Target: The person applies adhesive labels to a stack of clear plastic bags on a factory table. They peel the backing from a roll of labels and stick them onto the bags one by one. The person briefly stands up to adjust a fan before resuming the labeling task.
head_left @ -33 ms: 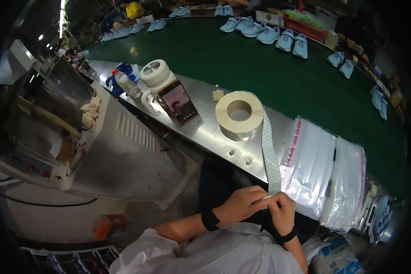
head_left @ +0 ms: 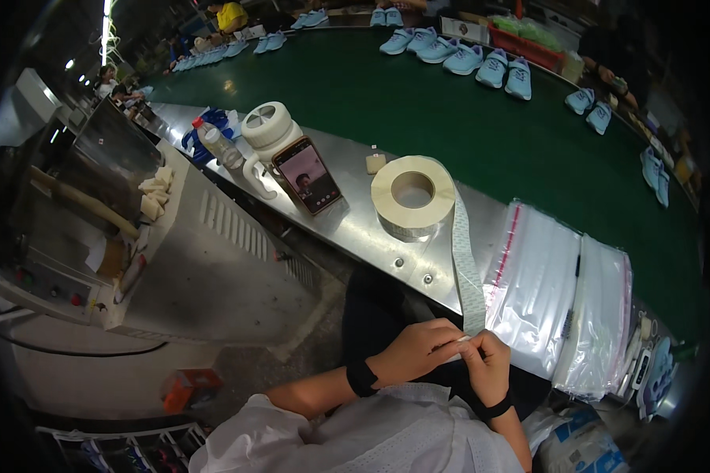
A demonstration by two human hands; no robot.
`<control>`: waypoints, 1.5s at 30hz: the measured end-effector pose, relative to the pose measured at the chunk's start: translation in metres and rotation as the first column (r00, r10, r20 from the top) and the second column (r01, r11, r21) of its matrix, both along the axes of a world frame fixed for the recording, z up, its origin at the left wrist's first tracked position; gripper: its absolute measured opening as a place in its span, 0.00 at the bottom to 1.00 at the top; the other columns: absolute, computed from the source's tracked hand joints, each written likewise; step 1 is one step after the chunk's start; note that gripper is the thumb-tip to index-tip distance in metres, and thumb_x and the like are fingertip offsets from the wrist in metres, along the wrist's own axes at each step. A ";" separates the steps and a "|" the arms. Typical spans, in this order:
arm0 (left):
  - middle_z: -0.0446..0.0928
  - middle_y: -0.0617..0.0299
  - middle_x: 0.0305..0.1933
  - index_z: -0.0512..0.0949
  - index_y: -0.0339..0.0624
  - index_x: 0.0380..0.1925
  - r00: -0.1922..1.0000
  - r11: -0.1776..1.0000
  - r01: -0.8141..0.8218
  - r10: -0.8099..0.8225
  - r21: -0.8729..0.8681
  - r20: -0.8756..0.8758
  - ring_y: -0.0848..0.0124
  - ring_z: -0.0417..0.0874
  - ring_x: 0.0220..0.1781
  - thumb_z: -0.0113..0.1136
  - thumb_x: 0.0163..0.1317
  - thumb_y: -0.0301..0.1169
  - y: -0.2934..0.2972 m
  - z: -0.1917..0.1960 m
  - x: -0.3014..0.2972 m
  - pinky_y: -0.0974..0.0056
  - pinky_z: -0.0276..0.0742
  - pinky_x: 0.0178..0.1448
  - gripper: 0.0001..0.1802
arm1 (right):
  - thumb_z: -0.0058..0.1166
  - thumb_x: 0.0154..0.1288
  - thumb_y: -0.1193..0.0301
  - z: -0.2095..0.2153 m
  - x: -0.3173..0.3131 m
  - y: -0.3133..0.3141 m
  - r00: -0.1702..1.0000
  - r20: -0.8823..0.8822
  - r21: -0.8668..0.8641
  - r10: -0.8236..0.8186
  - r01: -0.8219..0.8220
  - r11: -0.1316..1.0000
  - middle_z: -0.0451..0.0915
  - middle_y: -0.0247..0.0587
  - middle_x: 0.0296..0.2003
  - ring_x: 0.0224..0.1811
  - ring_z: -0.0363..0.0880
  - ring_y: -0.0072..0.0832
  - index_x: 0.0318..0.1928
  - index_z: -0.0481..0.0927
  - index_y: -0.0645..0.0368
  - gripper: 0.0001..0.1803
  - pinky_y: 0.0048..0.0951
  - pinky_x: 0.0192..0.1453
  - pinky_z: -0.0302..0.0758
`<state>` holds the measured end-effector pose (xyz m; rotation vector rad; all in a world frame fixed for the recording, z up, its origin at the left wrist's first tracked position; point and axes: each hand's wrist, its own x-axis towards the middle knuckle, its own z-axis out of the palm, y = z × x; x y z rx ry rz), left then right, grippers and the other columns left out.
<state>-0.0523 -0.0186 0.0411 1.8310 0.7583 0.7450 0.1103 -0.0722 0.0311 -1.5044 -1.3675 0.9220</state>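
Note:
A large roll of label tape (head_left: 412, 193), cream on its side, lies flat on the metal ledge. From its right side a printed label strip (head_left: 468, 276) runs down over the ledge's near edge to my hands. My left hand (head_left: 424, 347) and my right hand (head_left: 487, 364) meet at the strip's lower end, with fingers and thumbs pinched together on it. Exactly how each finger sits on the label is hidden. Just right of the strip lie two stacks of clear plastic bags (head_left: 538, 288), one with a pink edge.
A phone (head_left: 308, 175) leans on a white jug (head_left: 270, 130), with a bottle (head_left: 219, 146) behind. Beyond the metal ledge runs a green conveyor belt (head_left: 355, 102), bearing light-blue shoes (head_left: 463, 60) along its far side. A metal machine (head_left: 213, 260) stands at left. Other people work across the belt.

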 end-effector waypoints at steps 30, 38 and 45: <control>0.79 0.54 0.39 0.78 0.35 0.37 0.962 0.961 -0.270 0.272 0.054 -0.020 0.68 0.81 0.38 0.52 0.60 0.24 0.031 0.008 0.000 0.69 0.74 0.41 0.08 | 0.62 0.52 0.70 -0.013 0.018 -0.014 0.939 0.340 0.002 0.058 -0.063 0.998 0.72 0.39 0.20 0.18 0.69 0.26 0.29 0.74 0.63 0.10 0.24 0.22 0.65; 0.68 0.50 0.58 0.67 0.33 0.53 0.909 0.844 0.322 -0.149 0.429 -0.389 0.54 0.65 0.62 0.59 0.56 0.39 0.020 -0.018 0.048 0.55 0.62 0.61 0.29 | 0.65 0.46 0.67 -0.012 0.054 0.019 0.657 0.604 0.307 -0.451 0.331 0.892 0.70 0.49 0.40 0.43 0.69 0.43 0.38 0.71 0.65 0.22 0.38 0.42 0.68; 0.70 0.47 0.54 0.68 0.33 0.51 0.887 0.885 0.378 -0.260 0.274 -0.382 0.53 0.69 0.57 0.54 0.59 0.40 0.027 -0.016 0.040 0.56 0.63 0.59 0.25 | 0.57 0.52 0.69 -0.040 0.057 0.014 0.583 0.652 0.308 -0.485 0.380 0.872 0.73 0.43 0.33 0.38 0.70 0.42 0.29 0.72 0.59 0.09 0.39 0.40 0.65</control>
